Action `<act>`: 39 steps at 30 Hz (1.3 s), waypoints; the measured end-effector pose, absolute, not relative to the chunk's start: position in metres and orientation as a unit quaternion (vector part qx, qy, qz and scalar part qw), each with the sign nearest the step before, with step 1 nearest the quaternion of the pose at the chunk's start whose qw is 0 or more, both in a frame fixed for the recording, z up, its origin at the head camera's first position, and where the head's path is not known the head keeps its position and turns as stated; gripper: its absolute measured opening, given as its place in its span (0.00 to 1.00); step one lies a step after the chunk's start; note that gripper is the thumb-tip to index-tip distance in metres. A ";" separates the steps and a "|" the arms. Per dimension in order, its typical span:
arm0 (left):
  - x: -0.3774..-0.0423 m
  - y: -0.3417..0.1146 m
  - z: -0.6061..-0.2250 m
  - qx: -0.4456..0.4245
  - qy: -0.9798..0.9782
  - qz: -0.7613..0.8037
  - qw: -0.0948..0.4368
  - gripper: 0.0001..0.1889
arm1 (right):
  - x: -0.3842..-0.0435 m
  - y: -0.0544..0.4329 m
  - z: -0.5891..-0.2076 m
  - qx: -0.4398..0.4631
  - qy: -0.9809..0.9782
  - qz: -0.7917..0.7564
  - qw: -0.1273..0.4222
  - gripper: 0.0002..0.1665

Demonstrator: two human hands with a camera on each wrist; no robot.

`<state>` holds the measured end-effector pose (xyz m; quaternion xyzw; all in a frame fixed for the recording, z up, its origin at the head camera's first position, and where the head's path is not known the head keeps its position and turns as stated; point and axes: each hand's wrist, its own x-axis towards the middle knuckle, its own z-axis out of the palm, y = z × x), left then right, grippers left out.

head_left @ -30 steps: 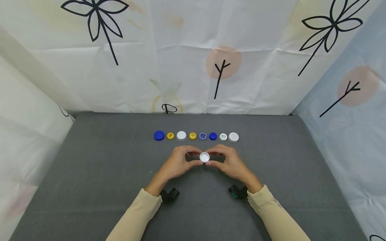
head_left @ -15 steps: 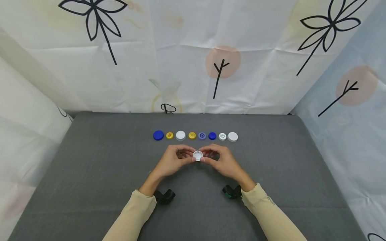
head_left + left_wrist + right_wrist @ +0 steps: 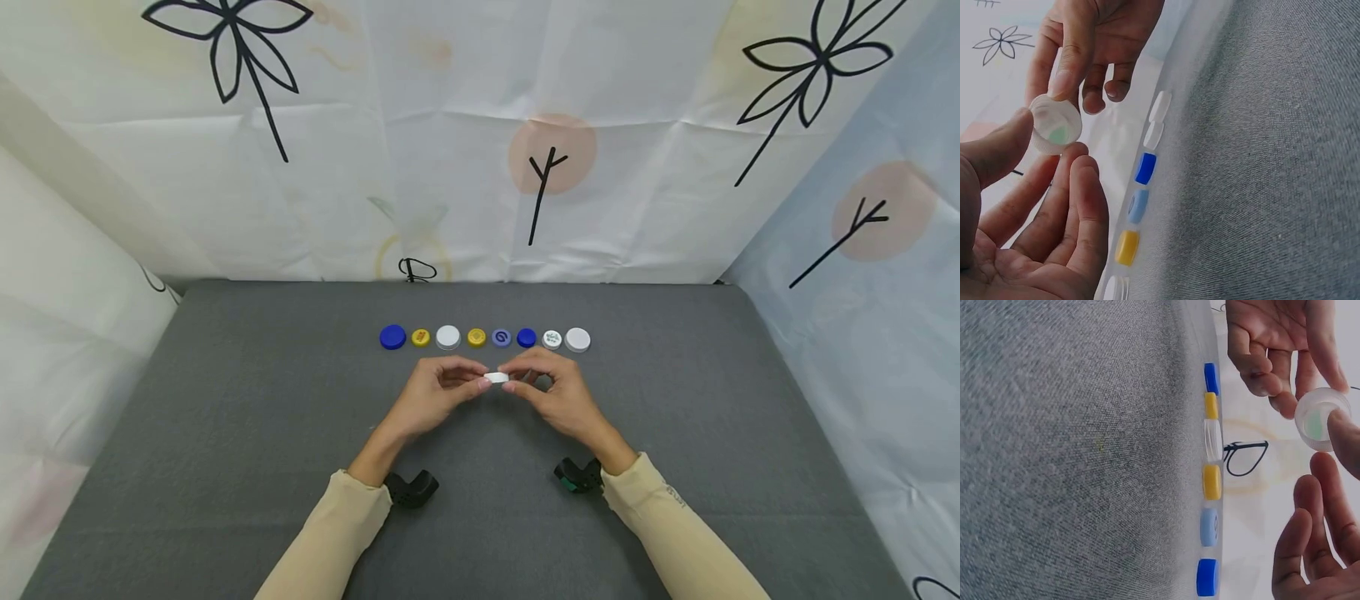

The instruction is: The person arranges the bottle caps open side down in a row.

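Between the fingertips of both hands is a white bottle cap (image 3: 497, 377), held up over the table and seen edge-on in the head view. My left hand (image 3: 433, 398) pinches its left side with thumb and fingers. On the opposite side, my right hand (image 3: 558, 400) grips it the same way. The left wrist view looks into the hollow of the cap (image 3: 1054, 123), which has a pale green patch inside. That same hollow side of the cap (image 3: 1314, 422) shows in the right wrist view, partly covered by a thumb.
Beyond the hands, several caps lie in a row on the grey table (image 3: 262, 400): large blue (image 3: 392, 337), yellow (image 3: 421, 337), white (image 3: 447, 337), another yellow (image 3: 476, 337), light blue (image 3: 501, 337), blue (image 3: 527, 337), patterned white (image 3: 552, 339) and plain white (image 3: 577, 339). A printed curtain (image 3: 465, 125) hangs behind.
Both hands have shifted a little left with the cap. It has tipped from showing its round hollow face to the head view to lying edge-on. The row is unchanged.
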<state>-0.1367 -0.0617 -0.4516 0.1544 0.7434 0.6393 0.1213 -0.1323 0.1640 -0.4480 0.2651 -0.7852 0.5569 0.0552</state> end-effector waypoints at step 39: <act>-0.130 -0.066 -0.457 0.231 0.828 0.510 0.011 0.14 | -0.138 0.241 -0.450 0.153 -0.897 0.414 0.021 0.20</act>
